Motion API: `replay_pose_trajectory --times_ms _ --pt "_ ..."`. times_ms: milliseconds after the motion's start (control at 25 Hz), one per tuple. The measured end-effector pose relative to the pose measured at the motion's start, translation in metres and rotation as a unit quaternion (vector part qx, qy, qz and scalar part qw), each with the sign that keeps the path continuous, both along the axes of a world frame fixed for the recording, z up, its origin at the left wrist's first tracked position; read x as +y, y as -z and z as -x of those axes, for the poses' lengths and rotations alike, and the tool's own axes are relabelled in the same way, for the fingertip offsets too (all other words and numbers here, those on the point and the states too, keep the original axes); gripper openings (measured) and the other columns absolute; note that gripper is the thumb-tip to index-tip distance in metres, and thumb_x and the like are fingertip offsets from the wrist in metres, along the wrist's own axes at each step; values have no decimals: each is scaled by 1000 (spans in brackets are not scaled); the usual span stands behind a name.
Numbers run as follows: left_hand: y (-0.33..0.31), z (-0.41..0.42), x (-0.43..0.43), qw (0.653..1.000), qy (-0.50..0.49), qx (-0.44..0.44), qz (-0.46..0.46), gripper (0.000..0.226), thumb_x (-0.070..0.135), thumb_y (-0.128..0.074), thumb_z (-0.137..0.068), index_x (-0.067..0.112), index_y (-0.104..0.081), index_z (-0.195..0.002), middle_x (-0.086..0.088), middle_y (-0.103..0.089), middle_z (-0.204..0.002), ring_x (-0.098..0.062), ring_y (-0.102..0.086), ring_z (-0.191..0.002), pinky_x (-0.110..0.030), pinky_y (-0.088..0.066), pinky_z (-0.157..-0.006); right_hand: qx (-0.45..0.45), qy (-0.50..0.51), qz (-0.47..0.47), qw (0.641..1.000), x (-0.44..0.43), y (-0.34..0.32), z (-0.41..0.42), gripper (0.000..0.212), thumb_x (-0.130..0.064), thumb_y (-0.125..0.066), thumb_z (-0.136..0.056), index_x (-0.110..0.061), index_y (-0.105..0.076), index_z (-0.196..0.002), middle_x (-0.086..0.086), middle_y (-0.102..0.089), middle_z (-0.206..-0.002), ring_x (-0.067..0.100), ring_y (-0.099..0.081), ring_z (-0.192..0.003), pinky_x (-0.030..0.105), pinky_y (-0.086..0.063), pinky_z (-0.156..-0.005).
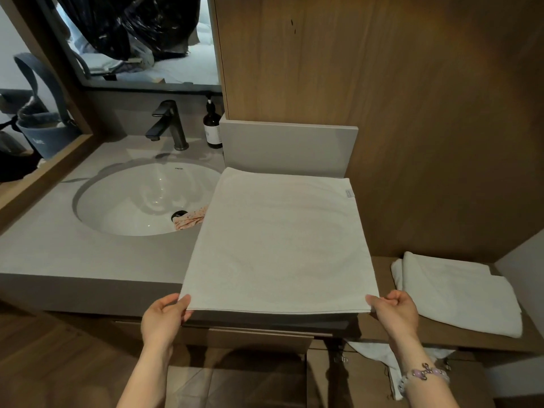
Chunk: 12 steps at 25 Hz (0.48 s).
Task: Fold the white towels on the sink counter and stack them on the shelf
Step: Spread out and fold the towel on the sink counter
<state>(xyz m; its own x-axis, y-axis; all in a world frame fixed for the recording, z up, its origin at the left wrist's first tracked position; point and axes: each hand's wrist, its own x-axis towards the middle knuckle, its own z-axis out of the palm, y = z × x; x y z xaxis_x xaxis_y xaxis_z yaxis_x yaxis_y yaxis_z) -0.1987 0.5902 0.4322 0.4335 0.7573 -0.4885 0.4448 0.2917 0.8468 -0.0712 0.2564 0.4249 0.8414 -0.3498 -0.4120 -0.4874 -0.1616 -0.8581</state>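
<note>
A white towel (279, 240) lies spread flat on the grey sink counter (88, 254), folded double, its left edge reaching over the basin rim and its near edge at the counter's front. My left hand (166, 316) pinches the near left corner. My right hand (394, 312) pinches the near right corner. A folded white towel (459, 293) rests on the lower wooden shelf (382, 328) to the right of the counter.
An oval white basin (141, 198) holds a pink patterned cloth (190, 219) by the drain. A black tap (169, 125) and a dark pump bottle (213, 125) stand behind it. A grey splash panel (288, 148) backs the towel. White cloth (379, 360) hangs below the shelf.
</note>
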Motion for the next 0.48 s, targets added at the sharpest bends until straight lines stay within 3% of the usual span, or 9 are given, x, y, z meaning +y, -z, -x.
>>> replay_pose_trajectory --times_ms 200,280,360,400,480 --pt "1 0 9 998 54 19 2 42 11 -62 -88 1 -48 -126 -20 -64 -95 -25 -59 -82 -38 -45 -84 63 -63 0 996 -5 -13 5 22 -11 -68 -83 -11 -47 -91 18 -63 -94 22 -64 -70 35 -53 -69" --pt "-2 -1 5 985 78 84 -126 46 14 -64 -86 2 -48 -127 -20 -60 -112 -31 -57 -102 -44 -44 -92 10 -108 191 976 3 -20 6 37 -17 -69 -81 -9 -49 -111 13 -59 -109 23 -60 -88 34 -51 -75" --pt "-9 -13 -8 920 129 100 -356 47 18 -63 -87 3 -48 -129 -18 -55 -124 -33 -50 -118 -46 -40 -99 -141 -187 369 899 33 -27 6 49 -27 -62 -86 -12 -46 -130 7 -50 -132 24 -49 -120 36 -44 -98" --pt "-12 -25 -18 869 197 86 -445 49 22 -58 -90 4 -45 -133 -15 -50 -133 -33 -44 -126 -44 -36 -103 -191 -268 401 855 54 -29 4 52 -31 -53 -92 -15 -39 -139 4 -39 -145 23 -35 -135 37 -31 -110" --pt "-7 -50 -35 781 348 86 -512 54 32 -37 -99 10 -26 -147 -8 -23 -154 -27 -16 -144 -40 -14 -115 -200 -432 427 769 91 -18 -1 56 -38 -27 -100 -20 -14 -151 -1 -5 -159 18 1 -147 39 -1 -118"
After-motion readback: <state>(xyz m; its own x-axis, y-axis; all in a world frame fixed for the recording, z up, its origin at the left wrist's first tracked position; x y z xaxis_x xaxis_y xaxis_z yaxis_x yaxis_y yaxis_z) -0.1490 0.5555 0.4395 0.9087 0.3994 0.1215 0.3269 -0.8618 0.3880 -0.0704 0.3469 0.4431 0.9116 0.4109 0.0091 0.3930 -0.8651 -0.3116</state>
